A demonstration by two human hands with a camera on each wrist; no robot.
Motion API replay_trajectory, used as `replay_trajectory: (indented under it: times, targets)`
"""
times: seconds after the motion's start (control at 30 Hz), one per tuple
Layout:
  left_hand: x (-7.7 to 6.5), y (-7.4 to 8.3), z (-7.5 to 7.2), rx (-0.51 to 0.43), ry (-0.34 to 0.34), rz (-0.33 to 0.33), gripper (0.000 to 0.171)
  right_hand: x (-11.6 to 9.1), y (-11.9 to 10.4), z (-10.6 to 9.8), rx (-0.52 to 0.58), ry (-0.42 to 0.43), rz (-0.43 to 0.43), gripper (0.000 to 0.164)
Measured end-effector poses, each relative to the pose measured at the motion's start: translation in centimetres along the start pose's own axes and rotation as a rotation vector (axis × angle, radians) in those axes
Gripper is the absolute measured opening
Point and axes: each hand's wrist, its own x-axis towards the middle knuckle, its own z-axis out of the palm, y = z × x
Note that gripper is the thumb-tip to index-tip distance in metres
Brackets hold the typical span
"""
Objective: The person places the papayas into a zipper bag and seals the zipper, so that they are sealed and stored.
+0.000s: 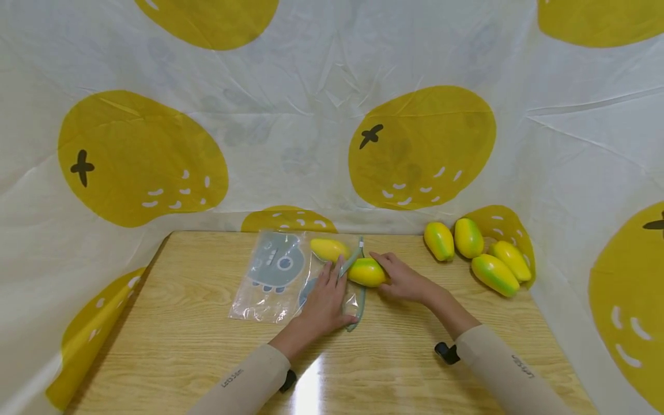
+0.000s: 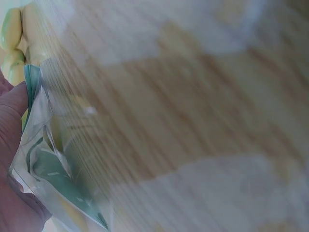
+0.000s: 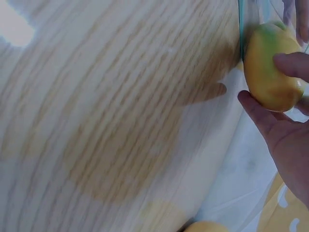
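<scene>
A clear zip bag (image 1: 277, 314) with a blue-grey cartoon print lies flat on the table, its green-edged mouth facing right. My left hand (image 1: 324, 302) holds that mouth, fingers at the upper lip and thumb spread along the lower strip. One yellow mango (image 1: 327, 249) lies inside the bag. In my right hand (image 1: 404, 279) is a second yellow-green mango (image 1: 367, 272), gripped at its right end, with its left end within the mouth. The right wrist view shows the thumb and fingers around this mango (image 3: 270, 67). In the left wrist view, the thumb touches the green strip (image 2: 31, 89).
Several more mangoes (image 1: 495, 275) sit at the back right of the wooden table (image 1: 197, 357). A white cloth (image 1: 290, 150) with large yellow fruit prints hangs behind the table and along both sides.
</scene>
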Motion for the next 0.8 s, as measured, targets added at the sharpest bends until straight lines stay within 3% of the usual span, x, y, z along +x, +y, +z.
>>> replay_trajectory:
  times: [0.33,0.8]
  targets:
    - [0.0,0.1,-0.2,0.032,0.013,0.013,0.122,0.7,-0.8,0.4,0.014,0.099,0.066,0.067]
    - [0.0,0.1,0.0,0.043,0.004,0.013,0.127,1.9,-1.5,1.4,0.004,0.136,0.029,0.063]
